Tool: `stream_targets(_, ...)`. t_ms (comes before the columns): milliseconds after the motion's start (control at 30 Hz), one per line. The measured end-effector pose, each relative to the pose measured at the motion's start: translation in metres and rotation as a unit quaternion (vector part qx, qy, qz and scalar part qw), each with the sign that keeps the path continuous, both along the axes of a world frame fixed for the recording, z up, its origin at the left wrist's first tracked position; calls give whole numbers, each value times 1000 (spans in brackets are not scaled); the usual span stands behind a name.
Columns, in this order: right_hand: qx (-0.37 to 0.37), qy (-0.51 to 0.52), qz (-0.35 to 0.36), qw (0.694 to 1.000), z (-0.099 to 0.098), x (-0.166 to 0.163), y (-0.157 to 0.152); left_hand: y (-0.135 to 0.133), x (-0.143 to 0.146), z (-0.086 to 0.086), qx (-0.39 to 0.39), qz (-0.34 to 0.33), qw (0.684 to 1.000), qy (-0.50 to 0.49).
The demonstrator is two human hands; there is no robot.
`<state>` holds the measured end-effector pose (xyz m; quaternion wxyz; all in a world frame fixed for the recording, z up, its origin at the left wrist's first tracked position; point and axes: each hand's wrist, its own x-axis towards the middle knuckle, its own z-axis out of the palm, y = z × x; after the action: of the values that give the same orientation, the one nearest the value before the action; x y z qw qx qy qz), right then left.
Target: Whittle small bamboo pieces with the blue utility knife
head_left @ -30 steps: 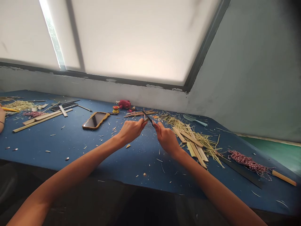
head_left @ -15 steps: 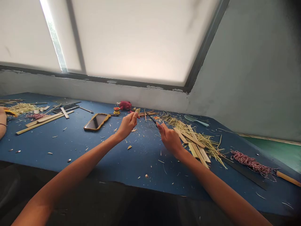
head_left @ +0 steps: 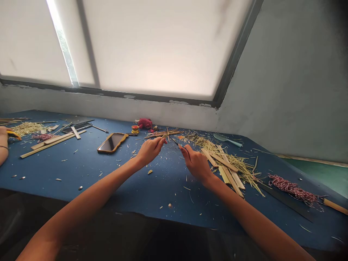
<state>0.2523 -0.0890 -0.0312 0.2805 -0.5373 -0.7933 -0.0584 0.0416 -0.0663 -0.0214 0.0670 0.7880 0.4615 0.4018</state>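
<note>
My left hand (head_left: 150, 149) is closed in a pinch on a small pale bamboo piece (head_left: 164, 136), most of it hidden by the fingers. Just to the right, my right hand (head_left: 196, 163) grips a knife (head_left: 176, 143) with a thin dark blade pointing up and left toward the bamboo; I cannot tell whether they touch. Beyond my hands lies a bundle of thin brown sticks (head_left: 163, 134). Beside my right hand, flat bamboo strips (head_left: 231, 176) rest on a heap of fine shavings (head_left: 241, 163).
Chips litter the blue table (head_left: 89, 172). A phone (head_left: 111, 143), golden pot (head_left: 135, 130) and hairbrush (head_left: 227, 139) lie around. At right are red-and-white cord (head_left: 292, 188) and a long dark blade (head_left: 285, 201). Another person's hand (head_left: 3, 145) holds a yellow-handled tool (head_left: 13, 134).
My left hand has come slightly lower and to the right, with the bamboo piece tilted down toward the knife. My right hand is almost where it was.
</note>
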Motion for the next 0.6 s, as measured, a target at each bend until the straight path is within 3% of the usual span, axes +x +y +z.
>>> stream_targets(600,-29,-25,-13,999,-4,-3,2,2,1,-5,-13,-14,1000,1)
